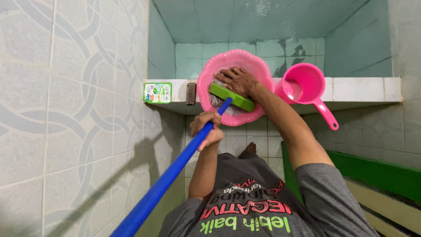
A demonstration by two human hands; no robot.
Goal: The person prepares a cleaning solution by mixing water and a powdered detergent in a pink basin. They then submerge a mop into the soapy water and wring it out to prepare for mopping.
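Note:
A pink scalloped basin rests on the white tiled ledge of a water tank. Inside it lies a mop head with grey-white strings and a green clamp bar. My right hand presses down on the strings just above the green bar. My left hand is wrapped around the blue mop handle, which runs from the clamp down to the lower left.
A pink water dipper sits on the ledge right of the basin. A green and white packet and a small brush lie to its left. Patterned tiled wall on the left, green bench lower right, water-filled tank behind.

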